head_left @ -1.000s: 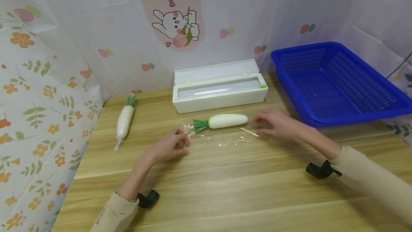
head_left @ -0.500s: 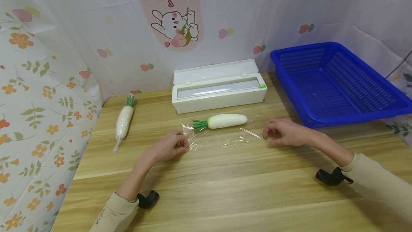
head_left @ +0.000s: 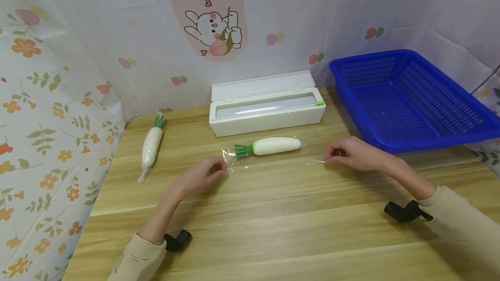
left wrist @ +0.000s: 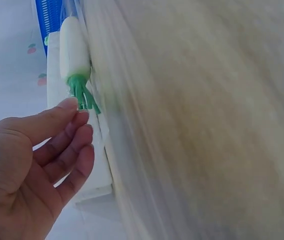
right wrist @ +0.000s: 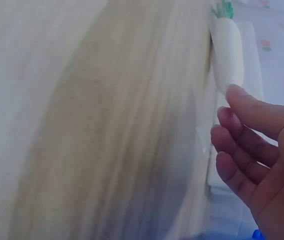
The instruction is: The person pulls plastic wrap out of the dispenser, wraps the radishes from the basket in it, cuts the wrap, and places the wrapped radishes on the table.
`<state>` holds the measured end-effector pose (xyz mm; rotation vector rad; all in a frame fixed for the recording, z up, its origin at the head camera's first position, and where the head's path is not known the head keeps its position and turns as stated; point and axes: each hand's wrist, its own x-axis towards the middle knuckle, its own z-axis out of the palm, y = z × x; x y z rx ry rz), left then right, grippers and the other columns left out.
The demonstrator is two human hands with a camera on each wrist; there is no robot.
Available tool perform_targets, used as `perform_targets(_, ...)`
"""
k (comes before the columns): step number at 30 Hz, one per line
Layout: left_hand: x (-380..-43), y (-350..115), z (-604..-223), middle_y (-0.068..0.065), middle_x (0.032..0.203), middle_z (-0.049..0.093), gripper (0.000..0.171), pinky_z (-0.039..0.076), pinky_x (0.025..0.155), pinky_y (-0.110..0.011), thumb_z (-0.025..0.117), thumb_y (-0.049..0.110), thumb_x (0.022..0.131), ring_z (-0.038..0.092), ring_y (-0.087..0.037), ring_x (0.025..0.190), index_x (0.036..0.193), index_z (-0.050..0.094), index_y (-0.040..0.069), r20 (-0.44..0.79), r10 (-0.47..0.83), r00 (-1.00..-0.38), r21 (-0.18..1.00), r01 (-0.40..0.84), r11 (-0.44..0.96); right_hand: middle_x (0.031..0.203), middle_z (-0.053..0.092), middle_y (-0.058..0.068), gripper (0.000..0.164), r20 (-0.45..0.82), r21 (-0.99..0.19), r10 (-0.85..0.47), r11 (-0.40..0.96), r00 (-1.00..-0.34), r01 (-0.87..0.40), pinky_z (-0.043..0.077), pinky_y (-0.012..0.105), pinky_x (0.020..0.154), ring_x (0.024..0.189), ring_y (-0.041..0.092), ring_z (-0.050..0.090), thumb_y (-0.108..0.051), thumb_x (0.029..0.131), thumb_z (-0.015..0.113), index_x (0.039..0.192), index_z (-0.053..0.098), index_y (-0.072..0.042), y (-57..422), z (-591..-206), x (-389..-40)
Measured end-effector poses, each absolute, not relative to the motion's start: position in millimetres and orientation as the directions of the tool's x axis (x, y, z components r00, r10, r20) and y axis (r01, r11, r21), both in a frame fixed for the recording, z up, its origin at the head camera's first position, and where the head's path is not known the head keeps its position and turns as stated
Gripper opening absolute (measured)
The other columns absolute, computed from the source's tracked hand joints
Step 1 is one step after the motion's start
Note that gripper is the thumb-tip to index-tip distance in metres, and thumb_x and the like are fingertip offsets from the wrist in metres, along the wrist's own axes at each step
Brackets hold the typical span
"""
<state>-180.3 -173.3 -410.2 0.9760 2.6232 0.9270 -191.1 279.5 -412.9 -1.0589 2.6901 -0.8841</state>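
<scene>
A white radish [head_left: 276,145] with green stalks lies on a sheet of clear plastic wrap [head_left: 230,158] in the middle of the table. Left of it, my left hand [head_left: 200,178] pinches the near left edge of the wrap between thumb and fingers. On the opposite side, my right hand [head_left: 358,155] pinches the near right edge, where the film shows taut creases. In the left wrist view the radish [left wrist: 75,52] appears past the thumb, stalks toward the hand. From the right wrist the radish [right wrist: 228,52] shows with its plain end nearest the fingers.
Behind the radish stands a white wrap dispenser box [head_left: 269,118], its lid up and a roll inside. Another radish [head_left: 151,147], wrapped in film, lies at the left. A blue plastic basket [head_left: 355,114] sits at the back right. Printed cloth hangs around the wooden table [head_left: 265,229].
My right hand has moved right, away from the radish's tip, and closed its fingers on the wrap's edge. The left hand's fingers have come together on the film. The radish has stayed put.
</scene>
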Motion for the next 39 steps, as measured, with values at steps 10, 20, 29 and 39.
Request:
perform_targets(10,-188,-173,-405,-0.007,0.081,0.061,0.007,0.046,0.065,-0.027,0.065,-0.003,0.096,0.051,-0.014,0.073,0.092,0.061,0.002,0.202,0.581,-0.789,0.597,0.569,0.566,0.081,0.063,-0.003,0.006,0.199,-0.537,-0.448,0.694,-0.872,-0.479,0.044,0.024,0.065,0.073,0.011,0.052,-0.012,0.096,0.07,0.091,0.068,-0.009,274,-404,-195)
perform_targets(20,-199,-167,-402,-0.008,0.084,0.06,0.005,0.045,0.064,-0.029,0.06,0.001,0.1,0.051,-0.016,0.073,0.097,0.061,-0.003,0.322,0.484,-0.814,0.536,0.578,0.616,0.077,0.063,0.005,0.007,0.339,-0.534,-0.305,0.717,-0.89,-0.449,0.039,0.025,0.057,0.066,0.015,0.049,-0.009,0.097,0.069,0.09,0.067,-0.007,260,-404,-211)
perform_targets(29,-208,-158,-401,-0.012,0.09,0.061,0.007,0.048,0.07,-0.035,0.059,0.002,0.101,0.054,-0.022,0.079,0.101,0.063,-0.003,0.322,0.399,-0.859,0.528,0.513,0.677,0.073,0.058,0.005,0.011,0.353,-0.553,-0.21,0.739,-0.912,-0.385,0.036,0.028,0.059,0.067,0.019,0.047,-0.01,0.097,0.068,0.089,0.066,-0.002,253,-406,-226)
perform_targets(39,-220,-150,-403,-0.014,0.089,0.061,0.009,0.049,0.073,-0.037,0.059,0.002,0.1,0.055,-0.025,0.081,0.099,0.064,-0.006,0.243,0.329,-0.912,0.541,0.409,0.735,0.073,0.058,0.005,0.015,0.265,-0.573,-0.158,0.767,-0.951,-0.288,0.037,0.035,0.063,0.068,0.021,0.049,-0.013,0.097,0.069,0.091,0.067,0.0,248,-413,-244)
